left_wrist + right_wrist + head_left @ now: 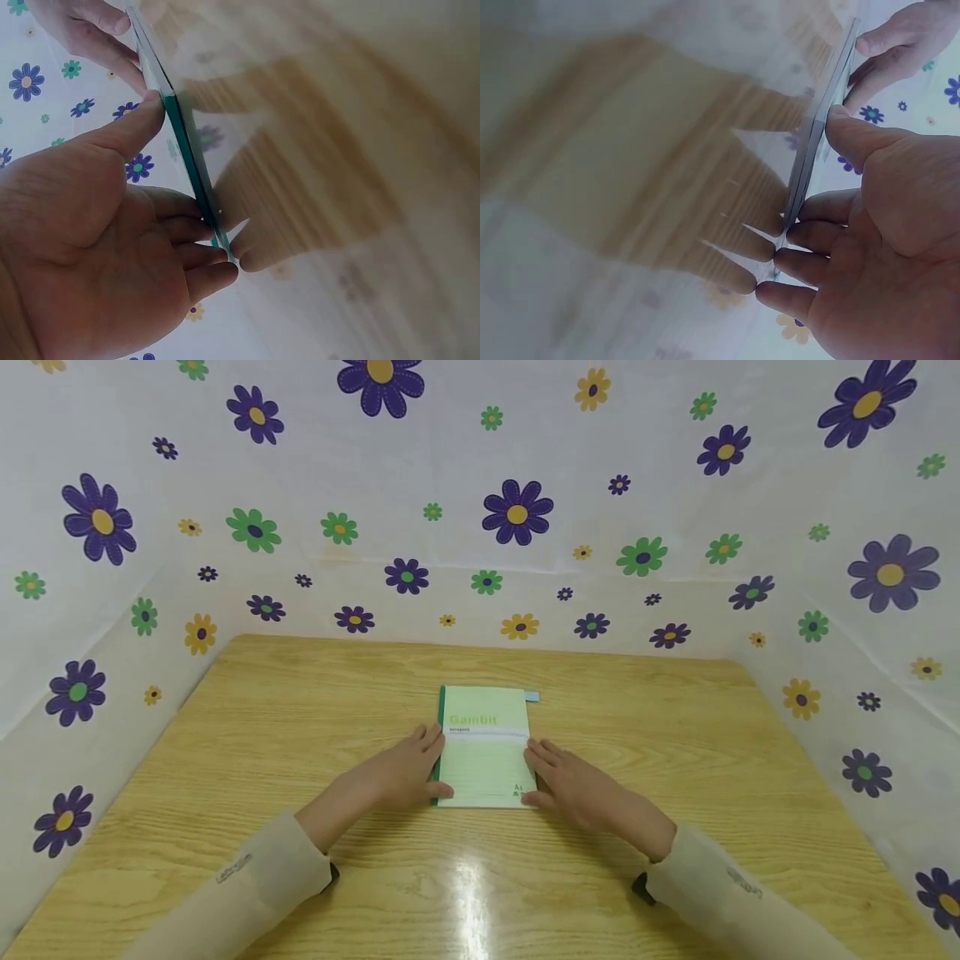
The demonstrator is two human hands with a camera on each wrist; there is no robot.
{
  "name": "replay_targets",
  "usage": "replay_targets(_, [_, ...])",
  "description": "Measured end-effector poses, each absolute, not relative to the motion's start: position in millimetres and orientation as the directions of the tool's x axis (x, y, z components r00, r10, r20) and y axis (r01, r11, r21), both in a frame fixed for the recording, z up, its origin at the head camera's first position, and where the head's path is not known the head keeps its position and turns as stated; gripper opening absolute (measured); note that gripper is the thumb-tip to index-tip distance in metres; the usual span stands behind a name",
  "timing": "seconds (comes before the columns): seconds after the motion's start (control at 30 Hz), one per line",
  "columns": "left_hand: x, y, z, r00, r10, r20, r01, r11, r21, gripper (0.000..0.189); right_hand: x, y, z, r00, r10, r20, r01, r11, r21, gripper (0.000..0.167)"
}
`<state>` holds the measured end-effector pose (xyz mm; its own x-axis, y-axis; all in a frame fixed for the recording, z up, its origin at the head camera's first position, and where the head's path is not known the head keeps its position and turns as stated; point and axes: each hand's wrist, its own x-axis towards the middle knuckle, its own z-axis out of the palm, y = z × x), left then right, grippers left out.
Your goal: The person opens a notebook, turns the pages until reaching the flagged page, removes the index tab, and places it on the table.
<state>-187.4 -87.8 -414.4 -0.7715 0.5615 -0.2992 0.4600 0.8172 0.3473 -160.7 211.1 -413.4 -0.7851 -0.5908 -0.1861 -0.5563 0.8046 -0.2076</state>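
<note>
A pale green notebook (pixel 486 768) with "Gambit" on its cover lies flat on the wooden table. Its dark green spine (pixel 186 142) faces my left hand (pixel 408 768), whose fingertips touch that side while the thumb rests at the cover's edge. On the opposite side my right hand (pixel 573 785) touches the page edges (pixel 810 150) with its fingertips, and its thumb lies near the lower right corner. The fingers of both hands look fairly straight. From the notebook's upper right edge a small light blue tab (pixel 532 697) sticks out.
The glossy wooden table (pixel 300 693) reflects the hands and a bright light patch. White cloth walls (pixel 450 460) printed with purple, green and yellow flowers stand at the back and on both sides. Pale sleeves (pixel 255 877) cover the forearms.
</note>
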Motion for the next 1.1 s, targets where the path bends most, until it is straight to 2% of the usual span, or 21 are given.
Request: replay_targets(1.1, [-143.7, -89.1, -413.3, -0.762, 0.598, -0.248, 0.495, 0.785, 0.373, 0.089, -122.7, 214.7, -408.4, -0.771, -0.625, -0.123, -0.595, 0.775, -0.212, 0.073])
